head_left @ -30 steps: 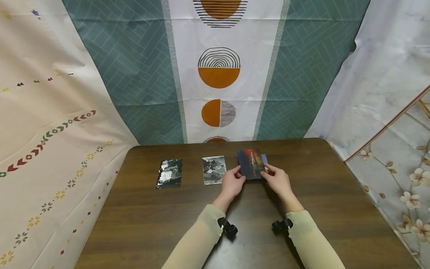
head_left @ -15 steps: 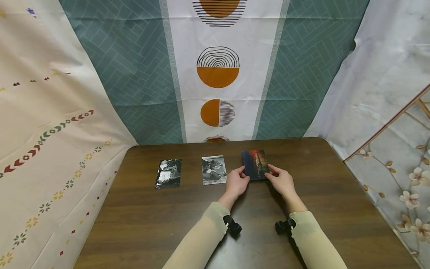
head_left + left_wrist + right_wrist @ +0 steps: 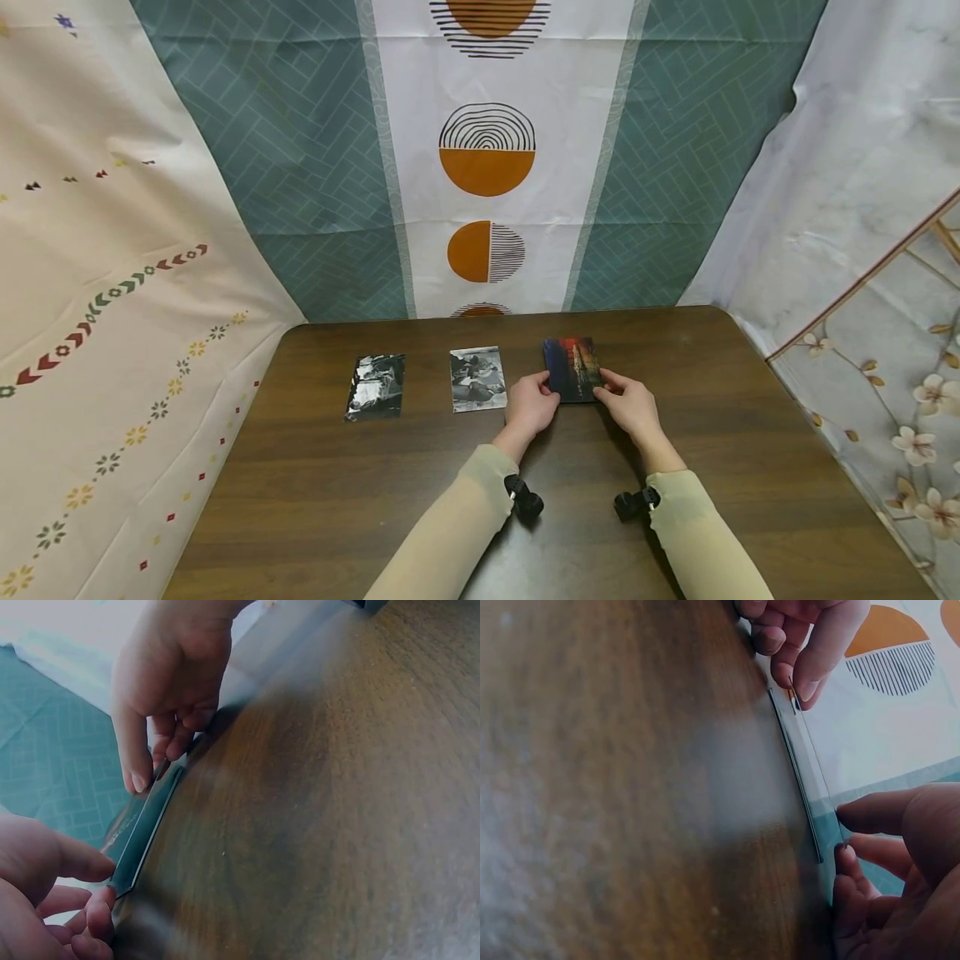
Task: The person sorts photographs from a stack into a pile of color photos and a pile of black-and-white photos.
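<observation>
Both hands pinch a postcard-sized photo (image 3: 572, 368) with a dark blue and red-orange scene by its lower side edges. My left hand (image 3: 531, 406) has thumb and fingers at its left edge, and my right hand (image 3: 628, 406) does likewise at the right. Both wrist views show the photo's thin edge (image 3: 819, 771) tilted close over another flat card (image 3: 795, 776) lying on the table. From the head view that lower card is hidden beneath the photo.
On the brown wooden table (image 3: 570, 483), a black-and-white photo (image 3: 477, 379) lies left of the hands. Farther left lies a glossy dark photo (image 3: 377, 387). A patterned cloth (image 3: 487, 167) hangs behind the table's back edge, with more cloth at both sides.
Both hands have shifted slightly right with the colourful photo. It now covers the bluish card that showed beyond its right edge one second ago. The two photos at left stay put.
</observation>
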Tool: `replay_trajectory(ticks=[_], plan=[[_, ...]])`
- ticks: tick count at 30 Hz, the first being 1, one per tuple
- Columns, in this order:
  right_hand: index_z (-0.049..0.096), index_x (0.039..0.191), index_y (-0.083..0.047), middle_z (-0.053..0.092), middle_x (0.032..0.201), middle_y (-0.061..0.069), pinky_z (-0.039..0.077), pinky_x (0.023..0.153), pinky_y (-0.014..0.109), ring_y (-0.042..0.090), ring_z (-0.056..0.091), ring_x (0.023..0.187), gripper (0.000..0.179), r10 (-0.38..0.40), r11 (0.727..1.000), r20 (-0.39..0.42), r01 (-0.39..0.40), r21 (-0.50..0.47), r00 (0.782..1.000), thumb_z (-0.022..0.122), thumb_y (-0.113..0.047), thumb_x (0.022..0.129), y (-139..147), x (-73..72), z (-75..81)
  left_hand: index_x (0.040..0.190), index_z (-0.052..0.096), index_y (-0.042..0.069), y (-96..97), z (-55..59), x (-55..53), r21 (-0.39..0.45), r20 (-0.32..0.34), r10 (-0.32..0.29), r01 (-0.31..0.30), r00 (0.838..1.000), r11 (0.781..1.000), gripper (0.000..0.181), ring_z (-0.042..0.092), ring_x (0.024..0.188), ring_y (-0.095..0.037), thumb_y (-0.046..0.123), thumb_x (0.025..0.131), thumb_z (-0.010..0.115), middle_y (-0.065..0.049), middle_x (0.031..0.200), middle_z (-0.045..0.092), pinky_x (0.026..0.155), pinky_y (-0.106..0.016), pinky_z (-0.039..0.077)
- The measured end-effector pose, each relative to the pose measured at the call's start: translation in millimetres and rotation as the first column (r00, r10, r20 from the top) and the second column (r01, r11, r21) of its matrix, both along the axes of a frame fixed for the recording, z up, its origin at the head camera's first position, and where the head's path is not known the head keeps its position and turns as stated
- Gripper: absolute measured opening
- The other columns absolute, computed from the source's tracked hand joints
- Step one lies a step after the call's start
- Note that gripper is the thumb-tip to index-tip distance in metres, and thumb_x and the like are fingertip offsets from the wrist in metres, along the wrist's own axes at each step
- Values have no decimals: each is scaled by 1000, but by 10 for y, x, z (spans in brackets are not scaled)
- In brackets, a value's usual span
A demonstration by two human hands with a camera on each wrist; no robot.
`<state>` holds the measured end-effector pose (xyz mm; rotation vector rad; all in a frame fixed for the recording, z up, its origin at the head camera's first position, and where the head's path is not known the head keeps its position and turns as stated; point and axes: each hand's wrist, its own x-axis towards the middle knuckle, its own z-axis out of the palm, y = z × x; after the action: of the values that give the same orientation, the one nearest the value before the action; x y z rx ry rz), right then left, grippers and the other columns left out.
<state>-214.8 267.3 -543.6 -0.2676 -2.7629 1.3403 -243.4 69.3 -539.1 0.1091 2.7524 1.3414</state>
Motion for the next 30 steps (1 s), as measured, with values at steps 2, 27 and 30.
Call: replay_trajectory(ticks=[2,27,30], plan=[[59,152,-4,69,121,20,46,101,59,40,62,116,53,-1,1000,0,1,9,1000,69,-23,104,2,-3,-5,143,71,15,4,8,-1,-7,15,1,0,1000,1000,50,60,76,-9,17,94,75,11,83,64,66,-29,47],[60,151,-2,71,121,20,46,103,60,42,64,117,53,29,994,23,-31,105,999,68,-26,104,24,-37,-45,143,71,14,14,17,-32,-62,52,-13,16,999,998,49,61,75,-10,20,94,76,10,80,65,64,-30,47],[60,151,-2,72,120,19,46,103,60,41,64,117,53,31,993,26,-33,113,999,68,-26,104,27,-45,-58,143,71,14,16,19,-30,-63,56,-13,17,998,998,50,60,75,-10,20,94,76,10,80,64,64,-30,47]])
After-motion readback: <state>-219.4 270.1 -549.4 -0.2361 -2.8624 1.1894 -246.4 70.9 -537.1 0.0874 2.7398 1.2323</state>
